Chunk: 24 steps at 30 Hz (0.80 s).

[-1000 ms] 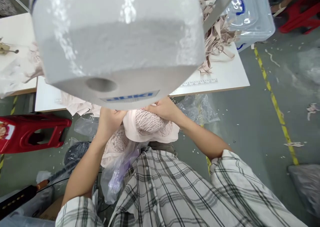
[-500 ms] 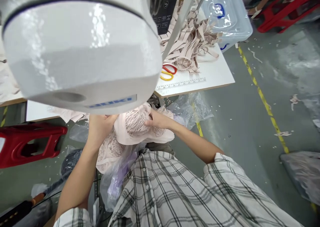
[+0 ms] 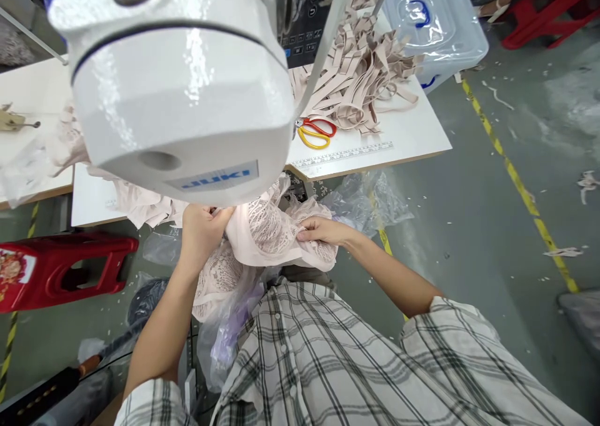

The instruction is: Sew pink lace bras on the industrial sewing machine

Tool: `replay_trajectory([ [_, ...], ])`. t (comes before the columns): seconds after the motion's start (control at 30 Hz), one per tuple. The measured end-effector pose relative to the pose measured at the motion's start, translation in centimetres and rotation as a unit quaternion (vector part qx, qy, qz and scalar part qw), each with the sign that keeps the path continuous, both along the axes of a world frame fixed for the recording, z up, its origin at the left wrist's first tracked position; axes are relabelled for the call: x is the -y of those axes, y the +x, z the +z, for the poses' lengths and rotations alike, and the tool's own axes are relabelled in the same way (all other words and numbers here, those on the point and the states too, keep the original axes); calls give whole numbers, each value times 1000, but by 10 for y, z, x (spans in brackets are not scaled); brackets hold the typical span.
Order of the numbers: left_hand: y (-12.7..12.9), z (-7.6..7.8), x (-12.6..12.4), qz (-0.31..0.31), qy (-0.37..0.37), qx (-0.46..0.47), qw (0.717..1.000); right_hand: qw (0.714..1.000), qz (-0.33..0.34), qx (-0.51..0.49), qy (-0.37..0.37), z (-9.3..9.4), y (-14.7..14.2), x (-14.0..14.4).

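Note:
A pale pink lace bra (image 3: 270, 226) hangs between my two hands, just below the head of a white sewing machine (image 3: 187, 101). My left hand (image 3: 204, 232) is closed on the bra's left edge, thumb on top. At the cup's right side, my right hand (image 3: 323, 231) pinches the lace between thumb and fingers. One lace cup (image 3: 219, 276) droops beneath my left hand, over clear and purple plastic on my lap. The machine's head hides the needle area.
Red-and-yellow scissors (image 3: 316, 132) lie by a ruler marking on the white table (image 3: 417, 142), near a pile of beige straps (image 3: 360, 76). A clear plastic box (image 3: 435, 26) stands behind. A red stool (image 3: 94, 263) is at left; plastic bags (image 3: 375, 201) hang at the table edge.
My right hand has shifted from the cup's upper part to its lower right side, and the lace cup shows more openly. My left hand keeps its grip. The whole view has tilted slightly.

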<state>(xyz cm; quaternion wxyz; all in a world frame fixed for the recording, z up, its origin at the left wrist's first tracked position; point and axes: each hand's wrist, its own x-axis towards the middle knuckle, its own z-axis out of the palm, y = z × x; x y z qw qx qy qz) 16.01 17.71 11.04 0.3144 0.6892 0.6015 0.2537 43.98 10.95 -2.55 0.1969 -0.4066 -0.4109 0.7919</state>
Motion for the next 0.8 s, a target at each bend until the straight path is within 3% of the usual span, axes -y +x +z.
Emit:
replay_trajectory([
  [0.13,-5,1,2,-11,12,-20,1000,998,-47,-26,-18,4,4,6],
  [0.33,-16,-1,25,13,165,-62,984,995,-92,10,46,25,25,12],
  [0.43,-11,2,47,-52,190,-57,979,989,-26,31,144,45,29,16],
  [0.53,-4,-2,75,-134,197,1,971,956,109,-34,271,67,14,28],
  [0.63,-1,-18,99,-266,101,91,954,907,234,-133,324,86,-15,44],
  [0.73,-11,-37,113,-412,-141,114,893,889,286,-159,319,97,-40,54],
  [0.8,-31,-42,118,-421,-287,84,857,901,266,-98,329,99,-48,54],
])
